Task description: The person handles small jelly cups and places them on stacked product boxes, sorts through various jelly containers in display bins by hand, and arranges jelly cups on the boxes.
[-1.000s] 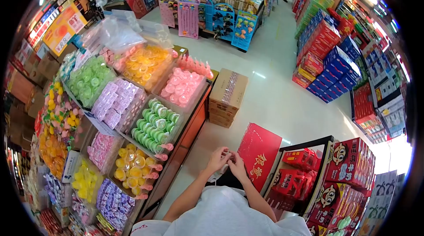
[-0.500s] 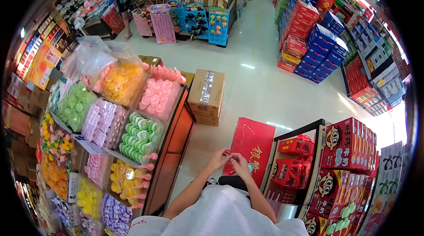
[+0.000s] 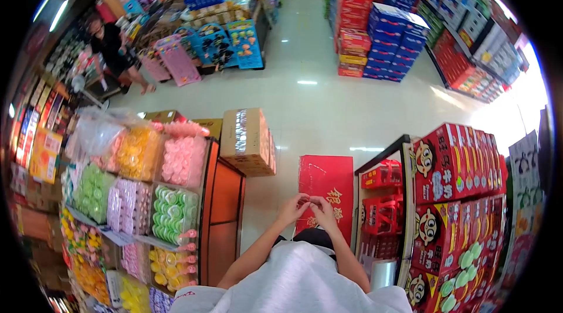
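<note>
My left hand (image 3: 291,210) and my right hand (image 3: 323,213) are held up in front of my body, fingertips meeting. The fingers of both are curled into a pinch. Anything between them is too small or too hidden to make out. Below and beyond the hands lies a flat red box (image 3: 324,173) with gold characters, apart from them as far as I can see.
On the left stands a display rack (image 3: 224,213) with bins of colourful small goods. A cardboard box (image 3: 249,140) stands behind it. To my right are a black-framed shelf (image 3: 404,163) and stacked red milk cartons (image 3: 437,237). A person (image 3: 111,49) is far left.
My view has turned, so the racks and boxes sit further left in it. Both hands stay together, with their fingertips slightly closer. The person at the back appears further left.
</note>
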`<action>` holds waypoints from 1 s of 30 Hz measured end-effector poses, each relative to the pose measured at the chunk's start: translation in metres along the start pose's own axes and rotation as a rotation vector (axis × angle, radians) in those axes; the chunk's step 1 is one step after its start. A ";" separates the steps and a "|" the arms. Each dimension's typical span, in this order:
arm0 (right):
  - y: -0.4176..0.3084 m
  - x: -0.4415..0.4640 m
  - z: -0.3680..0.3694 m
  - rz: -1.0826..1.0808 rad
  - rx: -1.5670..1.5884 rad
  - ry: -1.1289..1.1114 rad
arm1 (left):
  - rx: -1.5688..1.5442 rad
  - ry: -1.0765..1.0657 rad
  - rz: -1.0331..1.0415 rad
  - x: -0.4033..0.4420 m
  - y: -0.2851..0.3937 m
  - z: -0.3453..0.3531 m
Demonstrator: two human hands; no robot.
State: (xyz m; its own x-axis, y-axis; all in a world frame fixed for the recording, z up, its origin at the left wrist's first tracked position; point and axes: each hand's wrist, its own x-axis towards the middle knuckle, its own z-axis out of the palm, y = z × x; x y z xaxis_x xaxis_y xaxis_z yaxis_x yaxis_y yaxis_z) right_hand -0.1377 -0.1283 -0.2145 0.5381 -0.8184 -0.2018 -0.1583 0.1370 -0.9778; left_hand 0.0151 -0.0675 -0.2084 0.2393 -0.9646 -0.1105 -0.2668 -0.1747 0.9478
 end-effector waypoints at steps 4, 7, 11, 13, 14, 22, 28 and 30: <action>0.002 0.001 -0.034 -0.004 0.101 0.166 | -0.005 -0.122 0.041 0.022 0.011 0.031; -0.008 -0.007 -0.064 -0.004 0.079 0.283 | 0.023 -0.226 0.025 0.036 0.029 0.051; -0.008 -0.019 -0.104 0.009 0.129 0.475 | 0.040 -0.327 0.092 0.054 0.040 0.088; -0.013 -0.031 -0.125 -0.052 0.191 0.628 | 0.016 -0.386 0.139 0.064 0.041 0.112; -0.017 -0.038 -0.138 -0.086 0.217 0.707 | 0.014 -0.406 0.153 0.068 0.044 0.124; -0.103 -0.158 -0.254 -0.430 -0.455 1.412 | -0.141 -0.694 0.346 0.084 0.199 0.239; -0.118 -0.274 -0.355 0.095 -0.917 1.978 | -0.239 -0.929 0.748 0.063 0.284 0.331; -0.097 -0.290 -0.381 0.252 -0.951 1.885 | -0.210 -1.036 0.793 0.054 0.298 0.361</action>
State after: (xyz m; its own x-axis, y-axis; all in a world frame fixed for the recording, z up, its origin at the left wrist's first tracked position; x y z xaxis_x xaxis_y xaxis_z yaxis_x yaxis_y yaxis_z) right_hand -0.5938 -0.1174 -0.0400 -0.7303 -0.3531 0.5848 -0.6681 0.5477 -0.5036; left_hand -0.3885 -0.2427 -0.0398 -0.7588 -0.5104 0.4047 0.1683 0.4466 0.8788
